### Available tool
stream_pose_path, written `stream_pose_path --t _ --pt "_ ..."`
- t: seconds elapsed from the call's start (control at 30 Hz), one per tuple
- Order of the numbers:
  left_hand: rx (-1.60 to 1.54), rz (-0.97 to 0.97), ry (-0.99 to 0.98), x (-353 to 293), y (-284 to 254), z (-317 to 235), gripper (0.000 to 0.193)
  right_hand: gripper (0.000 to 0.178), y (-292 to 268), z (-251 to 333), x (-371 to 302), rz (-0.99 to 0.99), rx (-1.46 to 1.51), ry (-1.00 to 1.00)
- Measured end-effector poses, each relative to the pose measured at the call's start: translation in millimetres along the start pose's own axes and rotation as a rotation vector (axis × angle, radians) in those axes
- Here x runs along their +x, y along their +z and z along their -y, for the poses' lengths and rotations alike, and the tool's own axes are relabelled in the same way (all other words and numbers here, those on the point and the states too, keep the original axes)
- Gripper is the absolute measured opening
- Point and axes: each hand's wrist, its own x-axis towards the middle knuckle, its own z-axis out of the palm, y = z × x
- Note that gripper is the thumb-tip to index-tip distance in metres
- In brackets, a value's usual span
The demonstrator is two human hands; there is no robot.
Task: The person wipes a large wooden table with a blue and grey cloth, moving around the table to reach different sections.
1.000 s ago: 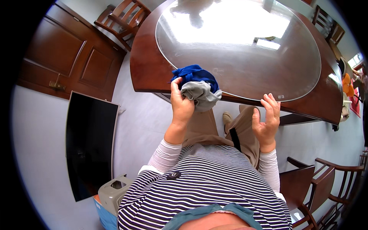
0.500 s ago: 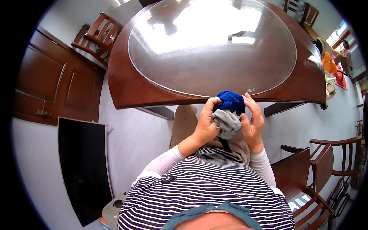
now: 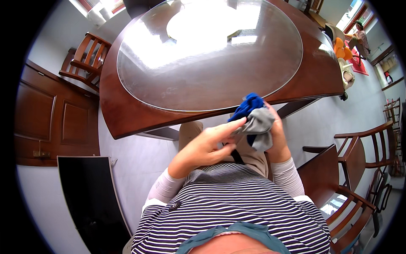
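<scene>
A crumpled bundle of soft fabric, with a blue cloth (image 3: 253,103) on top and a grey cloth (image 3: 261,122) folded against it, is held in front of my waist. My right hand (image 3: 278,137) grips the bundle from its right side, its fingers mostly hidden behind the fabric. From the left, my left hand (image 3: 205,146) pinches an edge of the grey cloth between the index finger and thumb. Some dark fabric shows under the grey folds. The exact kind of cloth item cannot be made out.
A dark wooden table (image 3: 112,112) with a round glass top (image 3: 203,91) stands just ahead. Wooden chairs (image 3: 359,152) are at the right, another chair (image 3: 86,57) at the far left. A black screen (image 3: 91,203) leans at the left. Far right, another person (image 3: 359,40) sits.
My left hand has drawn left and turned to pinch the grey cloth, while my right hand has closed on the bundle. The grey part has opened out. The view has shifted rightward.
</scene>
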Motion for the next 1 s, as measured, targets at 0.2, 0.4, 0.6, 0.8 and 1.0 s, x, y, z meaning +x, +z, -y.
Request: stream_pose_path --t 0.2,0.4,0.6,0.8,1.0 --pt "1.112 -0.694 0.300 -20.5 -103.5 14.7 0.038 0.063 -34.3 85.5 41.5 -0.270 -0.407 -0.519" --pt "1.465 -0.656 -0.182 -56.6 -150.7 62.0 0.084 0.077 -97.7 107.6 131.2 -0.446 -1.757 -0.531" --pt "1.433 -0.680 -0.159 -52.0 -143.8 63.2 0.097 0.054 -19.3 39.4 139.2 -0.086 -2.082 -0.818" --pt "1.432 -0.671 -0.192 -50.7 -147.0 62.4 0.099 0.056 66.9 -17.0 108.3 0.561 -1.710 -0.791" --pt "1.413 -0.692 -0.277 -53.8 -145.7 53.0 0.104 0.045 -55.8 74.2 203.9 0.176 -1.941 -0.856"
